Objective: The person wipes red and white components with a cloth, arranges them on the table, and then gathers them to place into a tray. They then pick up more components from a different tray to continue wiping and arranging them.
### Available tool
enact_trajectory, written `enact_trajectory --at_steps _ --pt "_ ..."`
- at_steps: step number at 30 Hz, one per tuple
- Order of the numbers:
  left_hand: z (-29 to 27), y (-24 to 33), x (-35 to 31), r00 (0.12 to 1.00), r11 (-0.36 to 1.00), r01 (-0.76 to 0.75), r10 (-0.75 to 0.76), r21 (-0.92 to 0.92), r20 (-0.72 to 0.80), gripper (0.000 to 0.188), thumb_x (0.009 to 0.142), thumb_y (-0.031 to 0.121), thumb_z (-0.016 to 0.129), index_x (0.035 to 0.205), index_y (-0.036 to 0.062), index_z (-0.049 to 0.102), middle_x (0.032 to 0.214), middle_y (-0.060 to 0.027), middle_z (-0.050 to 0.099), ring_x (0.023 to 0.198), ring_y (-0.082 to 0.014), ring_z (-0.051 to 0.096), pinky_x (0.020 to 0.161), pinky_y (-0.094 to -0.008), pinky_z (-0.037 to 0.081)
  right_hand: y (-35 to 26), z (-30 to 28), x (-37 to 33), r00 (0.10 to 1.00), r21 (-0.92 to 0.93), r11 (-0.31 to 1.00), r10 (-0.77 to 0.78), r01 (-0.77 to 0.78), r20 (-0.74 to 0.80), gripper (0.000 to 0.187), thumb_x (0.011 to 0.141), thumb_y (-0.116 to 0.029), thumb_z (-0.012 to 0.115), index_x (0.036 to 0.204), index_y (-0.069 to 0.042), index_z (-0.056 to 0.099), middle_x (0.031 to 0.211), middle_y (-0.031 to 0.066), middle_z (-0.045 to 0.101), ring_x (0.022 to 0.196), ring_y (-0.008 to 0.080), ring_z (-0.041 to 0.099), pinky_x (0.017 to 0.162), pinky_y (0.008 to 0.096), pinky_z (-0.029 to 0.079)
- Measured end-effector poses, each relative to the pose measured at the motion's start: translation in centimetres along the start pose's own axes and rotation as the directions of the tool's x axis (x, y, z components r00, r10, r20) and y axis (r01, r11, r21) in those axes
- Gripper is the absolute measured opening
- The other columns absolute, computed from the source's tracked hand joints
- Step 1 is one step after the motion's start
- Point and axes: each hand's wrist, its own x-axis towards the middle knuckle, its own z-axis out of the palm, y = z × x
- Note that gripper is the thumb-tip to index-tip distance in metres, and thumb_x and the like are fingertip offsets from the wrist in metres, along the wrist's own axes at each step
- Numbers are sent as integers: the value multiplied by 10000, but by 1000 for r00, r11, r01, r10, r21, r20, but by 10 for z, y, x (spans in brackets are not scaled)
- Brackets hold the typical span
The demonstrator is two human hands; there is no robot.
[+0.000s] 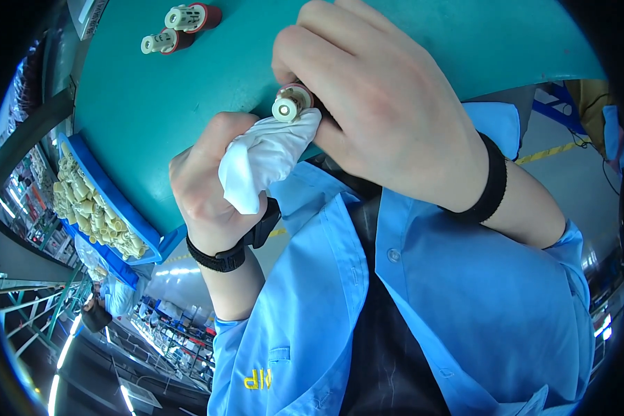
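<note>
Between my two hands is a small cream cylindrical part (pixel 285 109) with a round, capped end and a reddish collar. My right hand (pixel 388 104) is closed around its collar end, the fingertips partly hidden behind the knuckles. A crumpled white cloth (pixel 267 156) is gripped in my left hand (pixel 211 173), which is closed. One edge of the cloth touches the cream part from below. Two similar parts, cream with dark red bases, lie side by side on the green work surface at the upper left: one farther back (pixel 193 17), one nearer (pixel 166 41).
On the left, a blue bin (pixel 111 187) holds a heap of cream tubular pieces (pixel 87 204). The green work surface (pixel 139 104) spreads beneath my hands. Shelving and ceiling lights show at the lower left. Yellow floor tape (pixel 551 152) runs at the right.
</note>
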Motion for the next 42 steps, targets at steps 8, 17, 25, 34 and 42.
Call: enact_trajectory --at_steps 8,17,25,34,42 --pt "-3 -7 2 999 999 -19 20 -30 27 192 558 -30 687 739 -4 628 845 -91 663 577 -211 639 467 -286 478 27 7 3 921 -430 823 -384 371 59 61 804 -39 545 807 -22 486 796 103 407 753 227 426 708 308 397" --pt "-3 -6 2 999 995 20 -17 -95 32 177 576 -35 668 748 -15 634 847 -99 667 597 -216 655 486 -284 495 9 -14 5 976 112 994 -40 16 214 125 744 26 596 811 -6 495 819 102 426 783 233 435 725 319 400" --pt "-7 -6 4 998 998 9 -5 -60 67 172 582 -37 652 752 -14 635 844 -105 665 602 -228 656 499 -294 502 12 -13 5 966 50 998 -44 32 256 114 750 42 589 811 12 497 823 96 421 782 224 431 729 300 406" --pt "-10 -7 9 999 999 -29 27 32 42 186 572 -39 627 757 -20 638 831 -116 662 594 -247 640 496 -302 488 24 -1 -4 982 -58 990 -117 127 148 142 719 -8 657 784 -36 534 795 78 491 782 261 535 687 360 463" --pt "-35 -6 1 961 964 164 -109 210 -253 257 709 -72 616 951 -51 699 908 -112 684 718 -166 629 632 -265 481 2 -62 -20 995 -171 985 -13 30 98 302 722 75 683 1008 -16 646 939 95 613 793 236 591 705 321 481"
